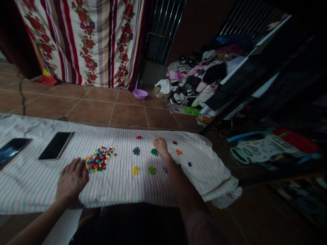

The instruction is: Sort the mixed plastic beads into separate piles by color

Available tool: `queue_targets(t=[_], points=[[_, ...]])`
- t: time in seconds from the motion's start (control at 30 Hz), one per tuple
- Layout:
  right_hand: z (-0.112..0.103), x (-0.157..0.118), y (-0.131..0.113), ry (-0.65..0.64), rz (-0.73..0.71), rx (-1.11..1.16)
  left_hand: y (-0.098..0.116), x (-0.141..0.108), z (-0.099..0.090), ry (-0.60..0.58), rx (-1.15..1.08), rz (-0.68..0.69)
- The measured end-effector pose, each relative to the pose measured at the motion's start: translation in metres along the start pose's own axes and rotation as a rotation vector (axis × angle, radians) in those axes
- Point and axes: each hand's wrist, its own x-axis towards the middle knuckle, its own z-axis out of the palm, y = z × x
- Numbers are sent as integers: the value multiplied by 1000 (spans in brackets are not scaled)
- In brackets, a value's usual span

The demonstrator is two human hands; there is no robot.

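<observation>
My left hand (72, 178) rests on the striped cloth, its fingertips at the left edge of a mixed pile of small coloured pieces (98, 160). Further right, my right hand (160, 145) is closed, just above and right of a green group (154, 152); what its fingers hold is too small to make out. Around it lie a red group (138, 137), a dark grey group (136, 151), a yellow group (135, 170), a lime group (151, 169), an orange group (178, 152), a dark red group (174, 142) and a blue group (189, 164). My right forearm partly covers a grey group (165, 169).
Two phones, one (55, 146) near the pile and another (14, 149) at the far left, lie on the striped cloth (114, 190). Beyond the table are a purple basin (140, 94), a floral curtain (102, 44) and heaped clothes (196, 75).
</observation>
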Motion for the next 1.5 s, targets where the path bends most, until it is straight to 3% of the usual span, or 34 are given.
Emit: queue_targets(t=[0.47,0.7,0.9,1.23,1.5], points=[[0,11,-13,-23,8,-7,-2,0,1,34,5,46],[-20,3,16,60,55,-9,-2,0,0,26,-1,58],[-34,-2,48,-11,133,-101,-2,0,1,-9,-46,15],[-23,13,38,-32,123,-119,-1,-1,2,-67,-80,-45],[-25,17,39,-16,98,-94,-1,-1,3,-30,-73,-32]])
